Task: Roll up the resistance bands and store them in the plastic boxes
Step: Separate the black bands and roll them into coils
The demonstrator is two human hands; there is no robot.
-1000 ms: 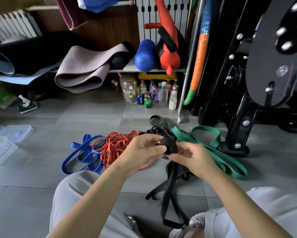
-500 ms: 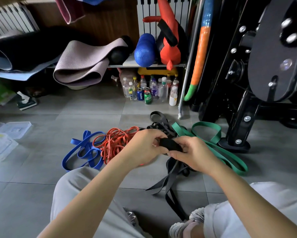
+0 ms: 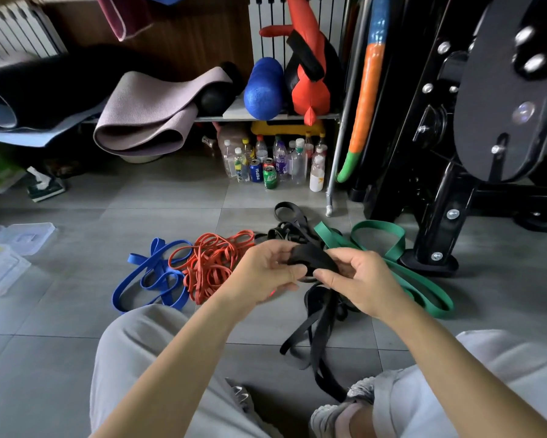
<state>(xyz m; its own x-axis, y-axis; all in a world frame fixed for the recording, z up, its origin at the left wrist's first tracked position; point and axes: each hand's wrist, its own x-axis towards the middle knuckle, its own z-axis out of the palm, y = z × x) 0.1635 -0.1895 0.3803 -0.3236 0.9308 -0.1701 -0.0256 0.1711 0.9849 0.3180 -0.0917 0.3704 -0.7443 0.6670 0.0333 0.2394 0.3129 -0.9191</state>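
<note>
A black resistance band (image 3: 310,256) is partly rolled into a small coil held above the floor. My left hand (image 3: 267,273) pinches the coil from the left and my right hand (image 3: 360,279) grips it from the right. The band's loose length (image 3: 321,327) hangs down to the floor between my knees. On the tiles behind lie a blue band (image 3: 153,276), a tangle of orange bands (image 3: 213,263), a green band (image 3: 401,270) and more black bands (image 3: 289,224). Clear plastic boxes (image 3: 0,267) stand at the left edge.
A black exercise machine (image 3: 455,153) rises at the right, its foot beside the green band. Bottles and cans (image 3: 272,165) stand under a shelf with a blue foam roller (image 3: 262,88) and rolled mats (image 3: 149,112). A loose clear lid (image 3: 28,237) lies by the boxes.
The coil turned in my hands, from a round roll facing me to a flatter bundle. The hanging length has shifted and bunched on the floor.
</note>
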